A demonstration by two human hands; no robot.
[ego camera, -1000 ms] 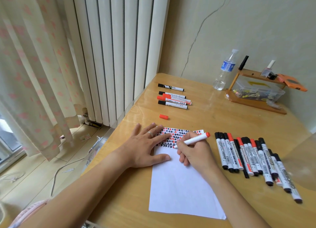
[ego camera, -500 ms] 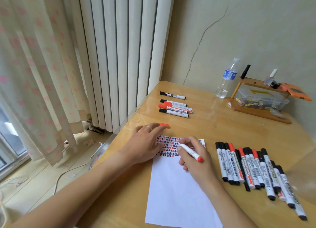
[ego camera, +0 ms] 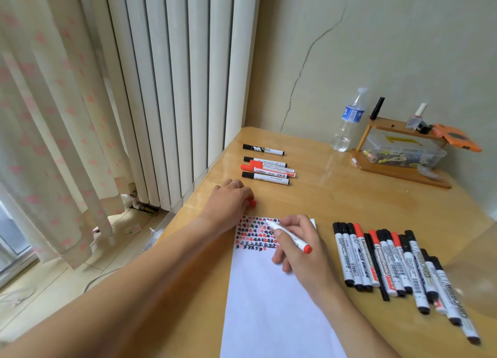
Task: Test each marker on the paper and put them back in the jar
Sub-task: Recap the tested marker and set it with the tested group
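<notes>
Head view. The right hand [ego camera: 298, 247] grips an uncapped red marker [ego camera: 290, 236], fingers curled round the barrel; the tip points far-left over the marked area of the paper [ego camera: 271, 304], and the red end cap points near-right. Whether the tip touches the sheet cannot be told. The paper lies on the wooden worktop [ego camera: 336, 196]; its far edge carries rows of small red and black test marks [ego camera: 254, 235], and the rest of the sheet is blank. The left hand [ego camera: 228, 201] lies on the worktop just beyond the paper's far-left corner, fingers curled over a loose red cap [ego camera: 252, 203]; a ring shows on one finger. Whether the cap is pinched or only covered cannot be told.

To the right of the paper, a row of red- and black-capped markers [ego camera: 398, 266] lies side by side, touching one another. At the far left of the worktop, a smaller group of five markers [ego camera: 266, 166] lies well apart from the row. A glass jar [ego camera: 473, 279] shows partly at the right edge, blurred. At the far right stand a water bottle [ego camera: 348, 121] and a wooden rack [ego camera: 398, 166] holding a clear plastic box [ego camera: 403, 150]. A white radiator [ego camera: 174, 83] and a curtain [ego camera: 53, 115] stand to the left.
</notes>
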